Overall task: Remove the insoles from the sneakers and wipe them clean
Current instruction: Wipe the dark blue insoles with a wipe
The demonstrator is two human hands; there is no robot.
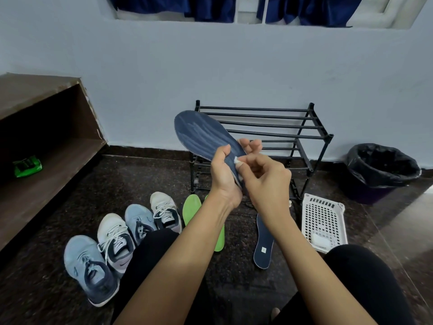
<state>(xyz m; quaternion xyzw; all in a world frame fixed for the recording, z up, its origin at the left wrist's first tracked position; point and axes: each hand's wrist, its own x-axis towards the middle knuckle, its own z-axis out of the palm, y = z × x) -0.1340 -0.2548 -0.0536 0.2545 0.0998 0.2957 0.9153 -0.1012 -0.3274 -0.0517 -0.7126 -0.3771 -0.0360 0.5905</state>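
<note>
My left hand (223,171) grips a dark blue insole (201,133) by its heel end and holds it up, toe pointing up and left, with pale wet streaks on its surface. My right hand (264,177) pinches a small white wipe (237,161) against the insole near the heel. A second blue insole (264,245) lies on the floor under my right forearm. Two green insoles (191,207) lie beside it, partly hidden by my left arm. Several sneakers, two blue (90,266) and two white (114,240), stand in a row at the lower left.
A black metal shoe rack (264,127) stands against the wall behind my hands. A white plastic basket (323,221) holding a white packet sits right, a black-lined bin (382,170) beyond it. A brown wooden shelf (46,141) with a green packet (27,165) is left.
</note>
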